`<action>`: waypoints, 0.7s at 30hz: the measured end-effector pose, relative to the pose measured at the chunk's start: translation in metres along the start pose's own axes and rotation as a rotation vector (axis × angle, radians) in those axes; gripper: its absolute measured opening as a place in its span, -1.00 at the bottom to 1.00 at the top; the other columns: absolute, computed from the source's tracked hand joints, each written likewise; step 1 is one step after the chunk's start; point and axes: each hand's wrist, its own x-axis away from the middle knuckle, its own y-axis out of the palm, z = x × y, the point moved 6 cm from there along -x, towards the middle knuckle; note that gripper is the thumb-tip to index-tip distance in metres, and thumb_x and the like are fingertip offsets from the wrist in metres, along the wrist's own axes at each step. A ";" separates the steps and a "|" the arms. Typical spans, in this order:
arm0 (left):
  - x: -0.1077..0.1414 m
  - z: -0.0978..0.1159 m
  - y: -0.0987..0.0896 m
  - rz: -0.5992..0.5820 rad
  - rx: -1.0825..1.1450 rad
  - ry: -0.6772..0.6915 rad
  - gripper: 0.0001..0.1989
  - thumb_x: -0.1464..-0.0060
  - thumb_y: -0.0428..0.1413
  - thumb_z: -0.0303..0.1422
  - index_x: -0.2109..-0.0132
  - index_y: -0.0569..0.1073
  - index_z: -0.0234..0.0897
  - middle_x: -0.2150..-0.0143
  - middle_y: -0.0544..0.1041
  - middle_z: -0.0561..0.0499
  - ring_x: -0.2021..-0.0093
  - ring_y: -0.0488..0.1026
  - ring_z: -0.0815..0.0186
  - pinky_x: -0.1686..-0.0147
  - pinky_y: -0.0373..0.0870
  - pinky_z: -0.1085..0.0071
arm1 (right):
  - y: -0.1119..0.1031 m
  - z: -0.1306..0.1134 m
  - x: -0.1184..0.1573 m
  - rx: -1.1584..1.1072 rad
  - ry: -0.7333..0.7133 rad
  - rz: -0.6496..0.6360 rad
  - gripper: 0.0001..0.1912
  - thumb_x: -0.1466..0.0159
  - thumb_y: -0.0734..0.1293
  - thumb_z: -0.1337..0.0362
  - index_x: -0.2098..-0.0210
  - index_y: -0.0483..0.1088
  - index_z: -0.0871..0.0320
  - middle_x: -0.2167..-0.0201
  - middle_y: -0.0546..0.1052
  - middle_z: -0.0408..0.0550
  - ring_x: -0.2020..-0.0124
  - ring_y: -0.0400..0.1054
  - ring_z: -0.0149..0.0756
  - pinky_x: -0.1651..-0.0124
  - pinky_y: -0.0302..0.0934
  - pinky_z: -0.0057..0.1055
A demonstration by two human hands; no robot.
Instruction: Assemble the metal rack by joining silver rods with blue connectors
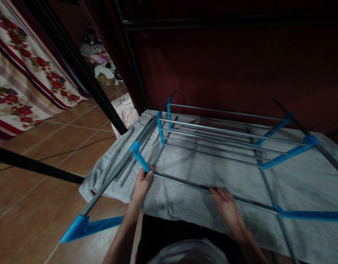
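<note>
A partly assembled rack of grey metal tubes and blue plastic brackets lies on a grey blanket [185, 209] in front of me. My left hand [142, 183] pinches the lower end of a blue bracket [140, 157], where a metal tube [182, 181] meets it. Farther along that same tube, my right hand [226, 203] curls its fingers over it from above. The tube runs right to another blue bracket [309, 215]. Beyond it, several parallel rods [213, 126] span between blue brackets on both sides. Loose-looking grey tubes [127, 172] lie along the left side rail.
A blue corner bracket [80, 227] juts over the tiled floor [61, 135] at the left. Black frame posts [83, 77] stand at left, with a dark red cloth [226, 66] behind the rack. A flowered curtain [25, 69] hangs far left; clothes [102, 66] are piled beyond.
</note>
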 end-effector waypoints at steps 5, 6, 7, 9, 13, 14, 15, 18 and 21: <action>0.002 -0.005 -0.003 -0.008 -0.002 -0.034 -0.60 0.05 0.22 -0.08 0.13 0.50 -0.25 0.09 0.62 -0.12 0.01 0.51 0.09 -0.15 0.34 0.09 | -0.001 0.004 -0.004 -0.009 0.010 -0.002 -0.62 -0.41 0.16 0.40 -0.10 0.47 0.04 0.11 0.58 -0.02 0.11 0.44 -0.18 -0.04 0.29 -0.19; 0.003 -0.006 -0.003 -0.009 -0.002 -0.043 -0.60 0.05 0.23 -0.08 0.13 0.50 -0.25 0.09 0.61 -0.11 0.01 0.51 0.09 -0.15 0.34 0.08 | -0.001 0.004 -0.004 -0.012 0.004 -0.005 -0.61 -0.41 0.15 0.40 -0.10 0.47 0.04 0.11 0.58 -0.02 0.11 0.44 -0.18 -0.05 0.28 -0.19; 0.002 -0.007 -0.003 -0.012 -0.005 -0.050 -0.60 0.05 0.23 -0.08 0.13 0.50 -0.25 0.10 0.61 -0.11 0.02 0.51 0.09 -0.15 0.34 0.09 | -0.002 0.003 -0.004 -0.011 0.000 -0.005 -0.61 -0.41 0.14 0.41 -0.09 0.48 0.04 0.11 0.58 -0.01 0.11 0.44 -0.18 -0.06 0.28 -0.18; 0.002 -0.007 -0.002 -0.017 -0.014 -0.051 -0.61 0.04 0.22 -0.09 0.13 0.50 -0.24 0.11 0.61 -0.10 0.02 0.51 0.10 -0.15 0.35 0.10 | -0.004 0.002 -0.005 -0.004 0.001 0.001 -0.61 -0.42 0.13 0.40 -0.09 0.48 0.06 0.10 0.58 0.00 0.10 0.44 -0.16 -0.06 0.28 -0.17; 0.001 -0.006 -0.001 -0.005 -0.019 -0.048 -0.61 0.04 0.21 -0.06 0.15 0.49 -0.24 0.14 0.60 -0.08 0.06 0.50 0.12 -0.10 0.38 0.12 | -0.009 0.001 -0.006 -0.009 -0.005 -0.006 -0.64 -0.44 0.14 0.35 -0.07 0.49 0.07 0.08 0.58 0.01 0.08 0.44 -0.16 -0.04 0.28 -0.19; 0.001 -0.007 -0.001 -0.001 -0.015 -0.052 -0.60 0.04 0.21 -0.06 0.16 0.49 -0.24 0.15 0.60 -0.08 0.07 0.50 0.12 -0.10 0.38 0.12 | -0.010 0.001 -0.006 -0.016 -0.005 -0.010 -0.65 -0.45 0.14 0.33 -0.07 0.49 0.08 0.08 0.58 0.01 0.08 0.44 -0.16 -0.04 0.28 -0.19; 0.001 -0.007 0.000 0.001 -0.011 -0.056 -0.60 0.05 0.22 -0.05 0.16 0.48 -0.24 0.16 0.59 -0.07 0.07 0.50 0.12 -0.09 0.38 0.12 | -0.011 0.001 -0.007 -0.023 -0.002 -0.014 -0.65 -0.45 0.14 0.32 -0.07 0.49 0.08 0.08 0.58 0.02 0.07 0.44 -0.16 -0.04 0.29 -0.19; 0.000 -0.010 0.000 0.002 -0.004 -0.059 -0.61 0.06 0.23 -0.05 0.18 0.47 -0.24 0.17 0.58 -0.07 0.08 0.50 0.13 -0.10 0.36 0.13 | -0.015 -0.004 -0.013 -0.063 -0.002 -0.034 -0.65 -0.46 0.13 0.32 -0.08 0.48 0.08 0.06 0.58 0.02 0.06 0.45 -0.15 -0.06 0.30 -0.18; -0.001 -0.013 0.000 0.000 -0.008 -0.053 -0.61 0.05 0.22 -0.04 0.18 0.46 -0.23 0.16 0.58 -0.06 0.06 0.50 0.13 -0.11 0.35 0.15 | -0.016 -0.025 -0.028 -0.116 -0.002 -0.057 -0.62 -0.45 0.12 0.35 -0.14 0.44 0.06 0.04 0.57 0.03 0.04 0.45 -0.15 -0.08 0.31 -0.17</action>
